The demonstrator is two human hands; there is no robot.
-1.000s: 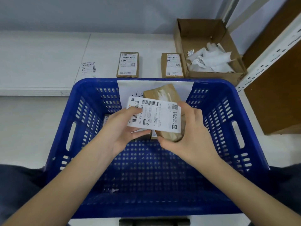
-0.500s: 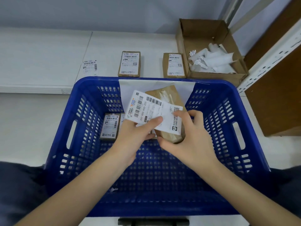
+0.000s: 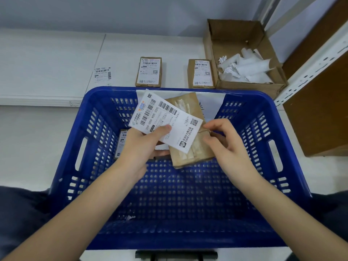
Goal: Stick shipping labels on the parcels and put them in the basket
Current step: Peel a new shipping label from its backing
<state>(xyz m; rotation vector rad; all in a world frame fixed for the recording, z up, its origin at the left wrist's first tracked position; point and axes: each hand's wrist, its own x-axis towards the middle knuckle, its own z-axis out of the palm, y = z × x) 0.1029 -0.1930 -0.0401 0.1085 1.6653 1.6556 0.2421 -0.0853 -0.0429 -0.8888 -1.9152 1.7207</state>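
Observation:
Over the blue basket (image 3: pixel 188 240) I hold a brown parcel (image 3: pixel 190 155) with tape on its top face. My left hand (image 3: pixel 141 147) grips a white shipping label (image 3: pixel 165 119), thumb on its printed face; the label lies tilted over the parcel's left part. The fingers of that hand reach under the parcel's left edge. My right hand (image 3: pixel 227 146) has its thumb and fingers curled round the parcel's right edge. A labelled parcel (image 3: pixel 122 142) lies on the basket floor, mostly hidden behind my left hand.
Two labelled parcels (image 3: pixel 148 72) (image 3: pixel 202 73) and a loose label (image 3: pixel 102 74) lie on the white table behind the basket. A cardboard box (image 3: pixel 235 31) with crumpled backing papers stands at the back right. A white shelf post (image 3: pixel 310 63) and a wooden panel (image 3: pixel 320 113) rise on the right.
The label has swung up and to the left, now held by my left hand alone. My right hand let go of it and shifted to the parcel's right edge.

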